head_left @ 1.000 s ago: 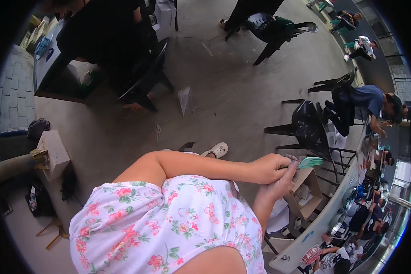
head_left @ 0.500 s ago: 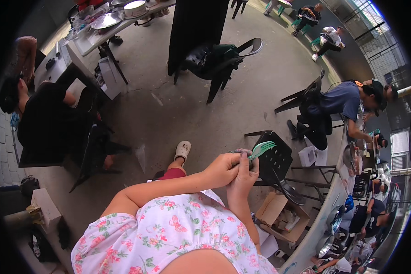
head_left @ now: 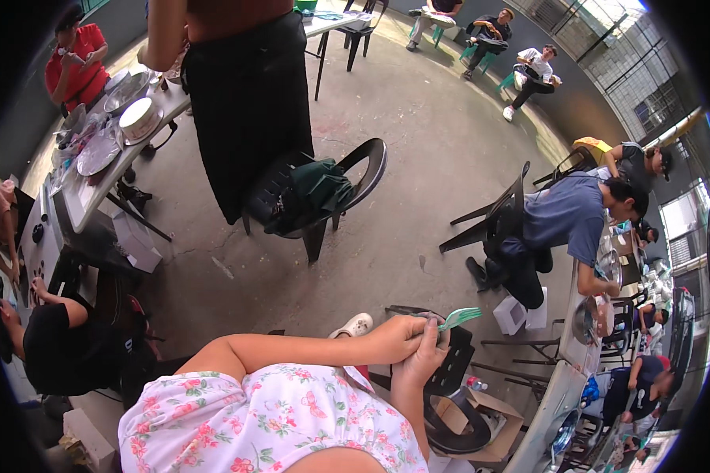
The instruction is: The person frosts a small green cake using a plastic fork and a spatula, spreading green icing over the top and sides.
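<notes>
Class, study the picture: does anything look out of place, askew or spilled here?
Nothing looks spilled or broken. The only oddity: a dark green cloth lies bundled on the seat of the black plastic chair. Both hands hold a light green plastic fork.

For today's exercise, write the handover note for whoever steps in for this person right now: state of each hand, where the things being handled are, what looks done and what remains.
Left hand: closed, pressed against the right hand, touching the handle end of the green plastic fork.
Right hand: closed on the fork handle, tines pointing out to the right.
The fork is held in the air in front of the floral dress, above a black chair and an open cardboard box.
Done: fork is in hand.
Left: cannot tell; nothing else is being touched.
</notes>
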The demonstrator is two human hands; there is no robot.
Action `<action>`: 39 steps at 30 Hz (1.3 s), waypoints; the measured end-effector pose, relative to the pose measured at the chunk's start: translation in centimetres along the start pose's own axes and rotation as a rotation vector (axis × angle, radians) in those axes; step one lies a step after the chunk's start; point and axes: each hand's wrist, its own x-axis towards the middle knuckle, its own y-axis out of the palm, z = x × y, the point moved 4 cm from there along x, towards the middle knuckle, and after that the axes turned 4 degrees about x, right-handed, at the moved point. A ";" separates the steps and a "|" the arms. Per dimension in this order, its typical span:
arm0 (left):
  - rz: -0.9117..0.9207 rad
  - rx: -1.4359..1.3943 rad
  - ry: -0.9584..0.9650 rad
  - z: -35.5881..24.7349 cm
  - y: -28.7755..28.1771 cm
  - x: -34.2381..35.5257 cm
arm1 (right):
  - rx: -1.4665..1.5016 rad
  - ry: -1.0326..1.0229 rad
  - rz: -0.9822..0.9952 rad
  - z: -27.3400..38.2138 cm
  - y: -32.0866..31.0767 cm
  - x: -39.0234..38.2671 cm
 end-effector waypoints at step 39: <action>-0.362 -0.083 -0.019 10.7 -35.5 74.9 | -0.069 0.215 0.372 -8.5 31.4 80.7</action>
